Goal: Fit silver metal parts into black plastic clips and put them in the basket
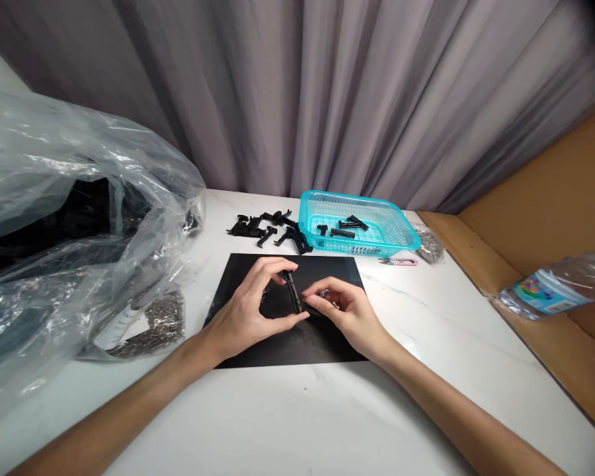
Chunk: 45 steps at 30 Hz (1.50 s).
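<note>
My left hand (250, 307) pinches a small black plastic part (292, 293) between thumb and fingers, held upright over a black mat (297, 344). My right hand (344, 311) sits right beside it, fingers curled, its fingertips touching the part's lower end and what looks like a small metal piece (323, 293). A loose pile of similar black plastic parts (270, 230) lies beyond the mat. A turquoise plastic basket (401, 235) at the back holds a few more black parts (344, 228).
A large crumpled clear plastic bag (69, 218) with dark contents fills the left. Small metal pieces sit in bags at the left (158, 324) and beside the basket (430, 246). A pink cutter (401, 262) lies near the basket. A plastic bottle (555, 287) lies on brown board at right.
</note>
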Each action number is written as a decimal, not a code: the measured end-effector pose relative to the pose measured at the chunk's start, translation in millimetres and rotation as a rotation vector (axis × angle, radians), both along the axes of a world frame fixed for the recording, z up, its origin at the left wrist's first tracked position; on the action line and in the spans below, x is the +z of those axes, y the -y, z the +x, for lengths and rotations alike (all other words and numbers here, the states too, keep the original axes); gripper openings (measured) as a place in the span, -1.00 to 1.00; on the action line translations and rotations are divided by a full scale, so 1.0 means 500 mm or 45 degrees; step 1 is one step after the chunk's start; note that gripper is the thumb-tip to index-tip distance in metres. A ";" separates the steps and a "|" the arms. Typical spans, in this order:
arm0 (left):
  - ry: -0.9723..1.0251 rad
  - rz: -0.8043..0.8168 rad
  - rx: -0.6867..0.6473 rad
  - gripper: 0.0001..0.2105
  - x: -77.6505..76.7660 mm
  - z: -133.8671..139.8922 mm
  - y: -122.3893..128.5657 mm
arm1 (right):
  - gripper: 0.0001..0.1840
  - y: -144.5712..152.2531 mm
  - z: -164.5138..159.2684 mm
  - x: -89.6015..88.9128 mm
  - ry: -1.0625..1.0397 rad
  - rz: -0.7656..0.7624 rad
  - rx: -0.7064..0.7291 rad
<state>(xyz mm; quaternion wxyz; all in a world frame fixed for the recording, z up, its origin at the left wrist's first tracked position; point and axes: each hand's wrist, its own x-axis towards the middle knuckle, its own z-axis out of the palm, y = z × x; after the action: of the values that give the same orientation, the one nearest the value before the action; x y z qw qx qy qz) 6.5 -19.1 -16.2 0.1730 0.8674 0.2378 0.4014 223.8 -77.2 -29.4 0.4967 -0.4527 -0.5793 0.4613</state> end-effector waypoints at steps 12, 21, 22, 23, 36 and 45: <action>-0.005 -0.032 0.010 -0.29 -0.006 0.001 -0.003 | -0.59 0.008 0.002 0.030 -0.142 -0.295 0.044; -0.046 -0.049 0.038 -0.32 -0.004 0.001 -0.001 | -0.63 0.000 0.004 0.017 -0.176 -0.296 -0.001; -0.047 -0.050 0.039 -0.31 -0.005 0.001 -0.001 | -0.63 -0.001 0.004 0.016 -0.193 -0.290 0.007; -0.047 -0.054 0.034 -0.30 -0.005 0.002 -0.002 | -0.63 -0.001 0.005 0.014 -0.207 -0.285 0.015; -0.024 -0.083 -0.032 -0.28 -0.007 0.004 0.000 | -0.65 -0.003 0.019 0.012 -0.022 -0.121 -0.046; -0.057 -0.070 -0.017 -0.27 -0.009 -0.004 0.003 | -0.62 0.003 0.014 0.026 0.001 -0.168 0.073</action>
<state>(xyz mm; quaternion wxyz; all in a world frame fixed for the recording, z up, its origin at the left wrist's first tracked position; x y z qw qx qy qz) 4.4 -20.6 -20.6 0.1942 0.8726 0.2468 0.3742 230.8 -78.7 -16.3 0.4520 -0.4678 -0.5606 0.5124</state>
